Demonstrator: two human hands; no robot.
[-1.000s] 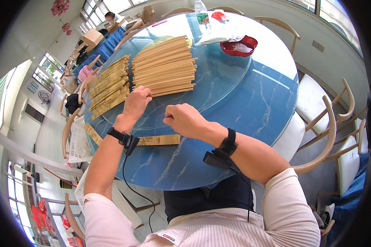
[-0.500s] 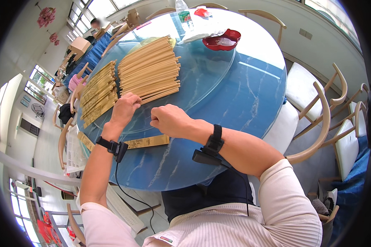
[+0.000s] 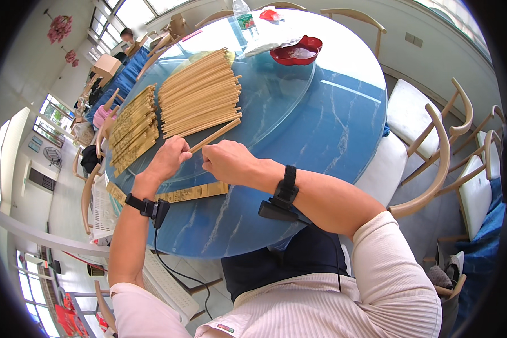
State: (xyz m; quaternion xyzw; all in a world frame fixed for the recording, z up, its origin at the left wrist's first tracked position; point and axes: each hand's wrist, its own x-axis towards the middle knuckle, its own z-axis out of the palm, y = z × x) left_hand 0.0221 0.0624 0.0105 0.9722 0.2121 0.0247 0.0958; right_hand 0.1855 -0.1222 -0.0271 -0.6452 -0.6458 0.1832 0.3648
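Observation:
My left hand (image 3: 168, 160) pinches the near end of a pair of wooden chopsticks (image 3: 217, 135), which slants up to the right over the glass turntable. Close beside it, my right hand (image 3: 230, 162) is closed, its fingertips curled under near the chopsticks; what they hold, if anything, is hidden. Beyond both hands lies a wide pile of plain wooden chopsticks (image 3: 200, 93). Left of that pile sits a stack of gold printed paper sleeves (image 3: 134, 127). Another gold printed strip (image 3: 200, 192) lies on the blue table, passing behind my left wrist.
A red scalloped dish (image 3: 296, 52), a white plastic packet (image 3: 271, 45) and a water bottle (image 3: 244, 19) stand across the round marbled table (image 3: 343, 141). Wooden chairs (image 3: 442, 152) with white seats line the right side. A person (image 3: 128, 37) is far off at upper left.
A pair of chopsticks has come away from the near edge of the pile, its near end in my left hand. Both hands have shifted slightly nearer to me.

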